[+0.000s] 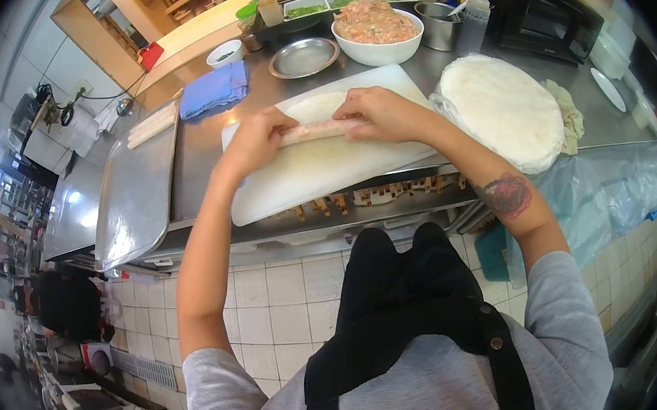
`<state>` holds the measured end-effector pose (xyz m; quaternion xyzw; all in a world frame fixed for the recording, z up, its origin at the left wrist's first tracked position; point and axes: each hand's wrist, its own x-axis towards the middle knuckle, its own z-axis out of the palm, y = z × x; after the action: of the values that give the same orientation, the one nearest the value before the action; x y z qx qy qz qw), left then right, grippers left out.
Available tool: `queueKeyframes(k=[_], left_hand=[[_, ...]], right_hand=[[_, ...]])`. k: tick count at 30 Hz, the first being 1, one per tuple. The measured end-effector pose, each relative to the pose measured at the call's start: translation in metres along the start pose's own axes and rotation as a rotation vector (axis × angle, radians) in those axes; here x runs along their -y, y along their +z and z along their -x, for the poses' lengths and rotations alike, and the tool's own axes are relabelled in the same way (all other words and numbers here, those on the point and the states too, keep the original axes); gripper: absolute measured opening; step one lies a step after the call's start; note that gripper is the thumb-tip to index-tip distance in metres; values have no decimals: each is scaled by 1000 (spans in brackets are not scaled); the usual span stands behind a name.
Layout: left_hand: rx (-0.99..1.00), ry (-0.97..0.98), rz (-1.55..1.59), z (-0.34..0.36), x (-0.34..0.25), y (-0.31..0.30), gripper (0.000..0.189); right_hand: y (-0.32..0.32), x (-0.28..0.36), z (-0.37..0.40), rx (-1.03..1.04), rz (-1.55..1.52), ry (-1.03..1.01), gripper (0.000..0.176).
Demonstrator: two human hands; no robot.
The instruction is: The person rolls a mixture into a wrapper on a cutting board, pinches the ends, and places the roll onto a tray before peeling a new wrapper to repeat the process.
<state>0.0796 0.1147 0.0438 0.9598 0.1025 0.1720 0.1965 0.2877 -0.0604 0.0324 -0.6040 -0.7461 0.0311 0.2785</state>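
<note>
Past the black fabric apron (pixel 400 293), I'm watching left hand (pixel 255 139) and right hand (pixel 383 113) gripping opposite ends of the pale cylindrical roll (pixel 320 131), steadying it on the white board (pixel 318 176).

On board (pixel 318 176): roll (pixel 320 131); bowl (pixel 377 55) behind; wrapper stack (pixel 501 109) right.

The left hand (pixel 255 138) and right hand (pixel 383 113), curled over a pale rolled wrapper (pixel 320 131), bar the middle of the white rectangular cutting board (pixel 318 178). Its near half lies bare to the front edge of the steel counter (pixel 202 142). A white bowl of pink mince (pixel 377 33) blocks the back, and a stack of round white wrappers (pixel 501 109) blocks the right edge.
</note>
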Motion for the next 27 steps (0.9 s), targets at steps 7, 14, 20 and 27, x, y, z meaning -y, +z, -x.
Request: queueKeyframes(k=[7,14,20,27], left_hand=[[-81,117,-45,9,-23,26,28],[11,80,-72,6,-22,16,27],[-8,34,-77,19,-9,4,26],[-32,27,-188,25,-7,-1,27]], right_hand=[[4,8,-11,9,91,15,33],[20,11,-28,-21,89,15,24],[-17,-9,12,40,32,153,23],[-40,-13,30,109,18,253,22]])
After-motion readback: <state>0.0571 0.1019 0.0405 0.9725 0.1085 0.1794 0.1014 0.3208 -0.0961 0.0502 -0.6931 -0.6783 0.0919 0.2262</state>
